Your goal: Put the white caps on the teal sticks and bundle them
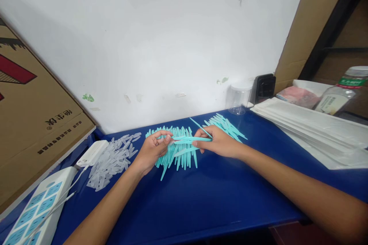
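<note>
My right hand [214, 141] is closed around several slim turquoise plastic sticks [188, 139], shaped like eyebrow razors. Most point left, and one rises up and left from between the fingers. Across from their left ends, my left hand [156, 147] pinches thumb and forefinger together; a small pale piece seems to show at the fingertips, too small to make out. Both hands hover over a wide pile of turquoise sticks [184, 159] on the blue table. A second, smaller pile of turquoise sticks [227, 124] lies behind my right hand.
Translucent plastic pieces [110, 162] lie heaped at left beside a white box [93, 153] with a cable. Nearer stands a power strip [37, 208]. A clear jar [240, 99], white plastic bags [313, 122] and a bottle [337, 93] are at right. A cardboard box [37, 115] borders the left.
</note>
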The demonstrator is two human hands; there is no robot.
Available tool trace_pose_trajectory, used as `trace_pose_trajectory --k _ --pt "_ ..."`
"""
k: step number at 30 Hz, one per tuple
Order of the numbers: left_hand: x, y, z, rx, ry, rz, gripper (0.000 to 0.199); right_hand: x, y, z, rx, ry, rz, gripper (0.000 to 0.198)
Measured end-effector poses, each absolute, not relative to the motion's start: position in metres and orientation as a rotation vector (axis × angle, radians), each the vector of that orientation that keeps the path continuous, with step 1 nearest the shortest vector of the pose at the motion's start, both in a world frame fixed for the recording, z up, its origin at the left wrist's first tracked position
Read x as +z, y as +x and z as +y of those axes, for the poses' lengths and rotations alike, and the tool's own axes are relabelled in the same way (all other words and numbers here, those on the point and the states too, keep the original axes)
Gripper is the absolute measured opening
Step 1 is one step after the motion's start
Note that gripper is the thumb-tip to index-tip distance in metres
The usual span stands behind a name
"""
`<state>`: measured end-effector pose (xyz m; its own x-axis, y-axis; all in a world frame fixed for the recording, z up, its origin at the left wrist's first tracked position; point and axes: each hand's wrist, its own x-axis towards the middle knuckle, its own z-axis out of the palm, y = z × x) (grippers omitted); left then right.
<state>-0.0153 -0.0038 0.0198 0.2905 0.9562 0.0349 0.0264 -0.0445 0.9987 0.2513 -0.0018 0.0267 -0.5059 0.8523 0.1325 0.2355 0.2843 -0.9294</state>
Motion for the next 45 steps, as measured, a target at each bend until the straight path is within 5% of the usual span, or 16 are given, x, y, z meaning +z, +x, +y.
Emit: trace_pose_trajectory --k 45 --pt "0.025 0.007 -0.023 0.88 1.236 0.974 0.039 0.018 0.238 -0.011 1.306 -0.891 -1.875 0.026"
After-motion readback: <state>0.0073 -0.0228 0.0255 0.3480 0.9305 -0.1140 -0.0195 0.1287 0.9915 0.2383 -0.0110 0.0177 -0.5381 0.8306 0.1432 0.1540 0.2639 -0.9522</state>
